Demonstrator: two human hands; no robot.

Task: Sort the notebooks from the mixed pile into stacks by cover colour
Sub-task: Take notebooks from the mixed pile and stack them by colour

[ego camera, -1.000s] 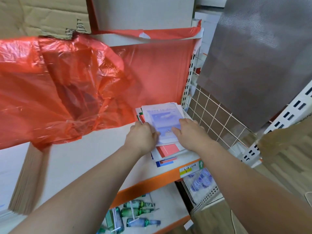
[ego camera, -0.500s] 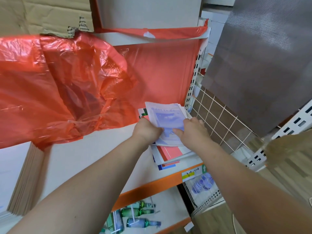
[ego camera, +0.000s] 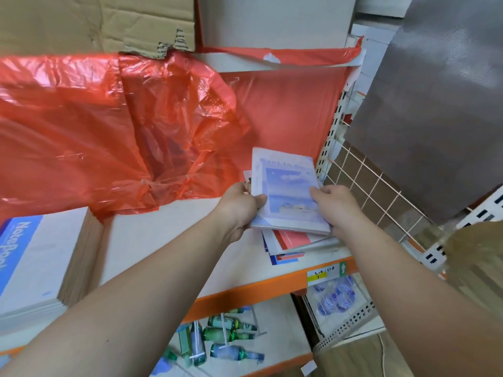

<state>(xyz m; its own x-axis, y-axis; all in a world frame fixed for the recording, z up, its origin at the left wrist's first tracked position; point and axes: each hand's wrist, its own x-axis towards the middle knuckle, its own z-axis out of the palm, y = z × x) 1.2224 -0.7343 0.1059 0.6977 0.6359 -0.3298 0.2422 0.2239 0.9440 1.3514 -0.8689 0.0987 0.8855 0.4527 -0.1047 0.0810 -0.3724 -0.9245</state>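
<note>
Left hand [ego camera: 239, 205] and right hand [ego camera: 337, 206] each pinch a side edge of the pale blue notebook [ego camera: 285, 191], holding it over the mixed pile [ego camera: 288, 247] on the shelf [ego camera: 163, 240]. Looks early to me: the red and blue covers underneath aren't sorted yet.

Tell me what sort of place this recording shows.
Most likely a small shop, perhaps a stationery store: an orange-edged display shelf carrying a price label, a tall stack of notebooks, and bottled goods on the shelf below.
</note>
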